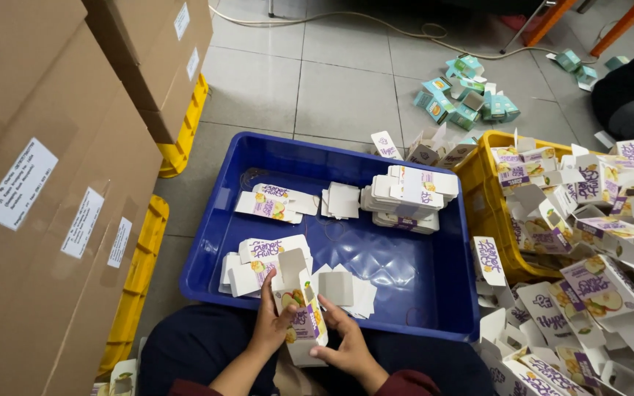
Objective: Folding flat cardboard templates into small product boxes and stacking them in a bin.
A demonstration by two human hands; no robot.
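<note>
Both hands were raised close together near the body, forearms angling in from below. The left hand (271, 323) curled its fingers upward (thumb tucked inward), while the right hand (345, 345) lay palm-down, fingers pressing leftward.

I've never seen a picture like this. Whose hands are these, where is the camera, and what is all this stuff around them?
There is no machine here: a camera worn on a person's head looks down at their own two bare hands. The left hand and right hand together hold a small white-and-purple cardboard carton with an open top flap. Before them on the tiled floor sits a blue plastic tub holding flat carton stacks. At right, a yellow plastic crate overflows with folded cartons. Big brown cardboard boxes stand at left, and small teal boxes lie farther off.
</note>
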